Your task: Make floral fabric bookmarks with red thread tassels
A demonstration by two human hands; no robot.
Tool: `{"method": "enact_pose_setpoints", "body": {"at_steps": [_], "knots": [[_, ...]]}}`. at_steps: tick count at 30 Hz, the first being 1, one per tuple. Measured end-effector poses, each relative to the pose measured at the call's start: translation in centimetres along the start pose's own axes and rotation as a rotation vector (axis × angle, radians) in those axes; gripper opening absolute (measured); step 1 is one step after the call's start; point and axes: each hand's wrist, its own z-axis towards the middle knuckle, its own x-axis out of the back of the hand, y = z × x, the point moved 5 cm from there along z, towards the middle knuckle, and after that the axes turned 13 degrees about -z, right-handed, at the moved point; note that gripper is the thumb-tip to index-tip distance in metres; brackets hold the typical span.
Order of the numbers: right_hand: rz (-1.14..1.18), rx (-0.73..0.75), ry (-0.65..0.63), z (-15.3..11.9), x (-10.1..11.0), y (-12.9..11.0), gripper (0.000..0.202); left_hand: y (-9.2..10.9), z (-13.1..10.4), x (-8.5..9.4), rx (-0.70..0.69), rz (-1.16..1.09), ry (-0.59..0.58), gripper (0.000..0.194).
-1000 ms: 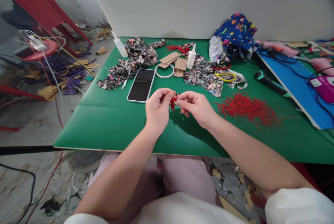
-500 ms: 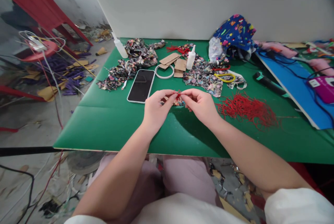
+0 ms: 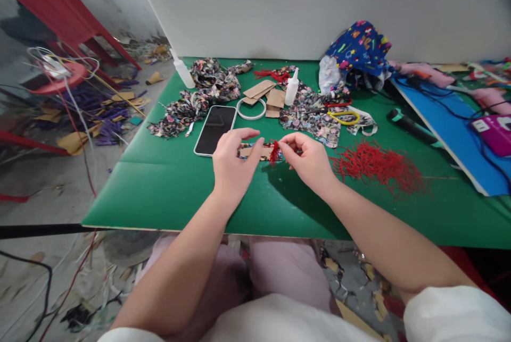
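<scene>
A small red string tassel point(image 3: 274, 154) hangs at the tip of my right hand point(image 3: 307, 157), whose thumb and forefinger are pinched at its top. Behind it lies a short cardboard strip point(image 3: 251, 151) edged with floral fabric; I cannot tell whether the tassel is joined to it. To the left, my left hand point(image 3: 232, 164) is open, thumb and forefinger spread apart in front of the strip and holding nothing. A loose heap of red strings point(image 3: 379, 168) lies right of my right hand. Beside my left hand rests a phone point(image 3: 211, 132).
Behind the hands are a white ring point(image 3: 251, 109), cardboard pieces point(image 3: 275, 101), a glue bottle point(image 3: 292, 89), floral cloth point(image 3: 311, 124) and yellow-handled scissors point(image 3: 344, 118). Crumpled fabric point(image 3: 199, 92) and a second bottle point(image 3: 182, 71) stand back left. A blue board point(image 3: 459, 140) lies right.
My left fingers have let go of the red strings and spread apart, moving slightly left. The tassel now hangs in view, and more of the cardboard strip shows.
</scene>
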Motion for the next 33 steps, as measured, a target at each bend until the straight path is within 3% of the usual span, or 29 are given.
{"method": "enact_pose_setpoints", "body": {"at_steps": [3,5,8,20,33], "knots": [[-0.033,0.004,0.009,0.0,0.1,0.0,0.019,1.6,-0.4,-0.3,-0.261,0.125,-0.075,0.006],[-0.052,0.015,0.014,0.0,0.1,-0.1,0.018,1.7,-0.6,-0.8,-0.307,0.147,-0.153,0.006],[-0.065,0.027,0.014,0.0,0.1,-0.2,0.018,1.2,-0.7,-1.3,-0.271,0.155,-0.213,0.009],[-0.057,0.049,-0.007,-0.1,0.0,-0.5,0.02,-0.1,-0.8,-1.6,-0.115,0.108,-0.25,0.015],[-0.141,0.137,0.006,-0.2,0.0,-0.7,0.024,0.4,-0.7,-1.4,-0.19,0.143,-0.218,0.014]]}}
